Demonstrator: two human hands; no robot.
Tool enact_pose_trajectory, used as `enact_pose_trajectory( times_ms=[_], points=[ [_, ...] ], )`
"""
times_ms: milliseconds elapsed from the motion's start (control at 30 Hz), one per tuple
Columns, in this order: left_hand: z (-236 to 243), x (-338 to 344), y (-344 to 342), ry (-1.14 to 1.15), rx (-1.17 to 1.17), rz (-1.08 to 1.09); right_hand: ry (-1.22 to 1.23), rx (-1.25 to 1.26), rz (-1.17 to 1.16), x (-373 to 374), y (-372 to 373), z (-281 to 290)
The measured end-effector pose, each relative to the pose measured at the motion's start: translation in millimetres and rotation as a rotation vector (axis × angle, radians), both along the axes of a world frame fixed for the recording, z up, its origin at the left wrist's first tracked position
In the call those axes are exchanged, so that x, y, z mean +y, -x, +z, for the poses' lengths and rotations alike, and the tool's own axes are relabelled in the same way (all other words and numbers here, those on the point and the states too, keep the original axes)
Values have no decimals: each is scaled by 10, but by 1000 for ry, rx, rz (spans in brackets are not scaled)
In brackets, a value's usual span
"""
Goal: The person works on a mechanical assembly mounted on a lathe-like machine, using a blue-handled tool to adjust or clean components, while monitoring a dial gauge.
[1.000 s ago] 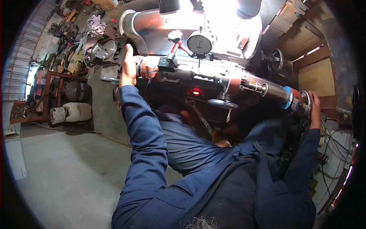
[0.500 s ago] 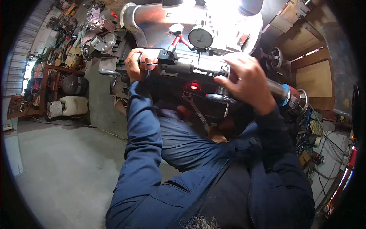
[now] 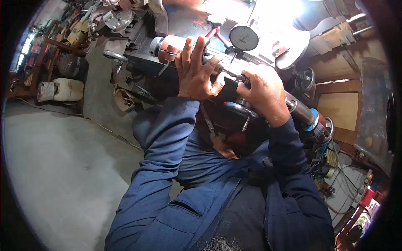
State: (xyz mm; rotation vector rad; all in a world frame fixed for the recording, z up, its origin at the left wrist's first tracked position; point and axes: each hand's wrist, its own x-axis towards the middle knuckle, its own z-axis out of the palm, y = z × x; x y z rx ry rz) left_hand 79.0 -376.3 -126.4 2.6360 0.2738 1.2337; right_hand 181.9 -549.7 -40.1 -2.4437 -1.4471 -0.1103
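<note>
Where the left hand (image 3: 196, 74) reaches over the dark steel cylindrical holder beside the orange-red clamp collar (image 3: 171, 46), its fingers are spread, and whether thumb and forefinger pinch anything I cannot tell. The right hand (image 3: 264, 91) is curled at the right end of the slim dark metal shaft (image 3: 234, 75), thumb and forefinger on either side; how firmly they hold is hidden. That shaft lies between the two hands, below the round white-faced dial gauge (image 3: 244, 38) on its red jointed arm (image 3: 217, 33).

A knuckle catching the gauge or arm could knock the reading off, since the left fingers come near both. Uneven pressure from the hands might tilt the shaft, and a sleeve brushing the chrome handwheel (image 3: 240, 109) below could turn it unintentionally.
</note>
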Motion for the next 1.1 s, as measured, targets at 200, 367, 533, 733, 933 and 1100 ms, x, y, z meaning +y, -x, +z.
enact_pose_trajectory(
  times_ms=[200, 367, 533, 733, 933, 1100],
  points=[
    [-74, 5, -55, -28, -52, 15, 58, 6, -56, 20, 30, 34],
    [-49, -9, -94, -66, -109, 57, 41, 12, -39, 13, -1, 21],
    [447, 376, 116, 92, -435, 130, 12, 37, 22, -52, -54, 50],
    [-12, 1507, 254, 487, 150, -111, -304, 135, 11, -391, -37, 324],
    [76, 1854, 107, 659, 502, -164, -392, 91, -299, -1444, -313, 661],
    [33, 1326, 60, 1720, -315, -887, -506, 278, -758, -2950, -956, 279]
  ],
)
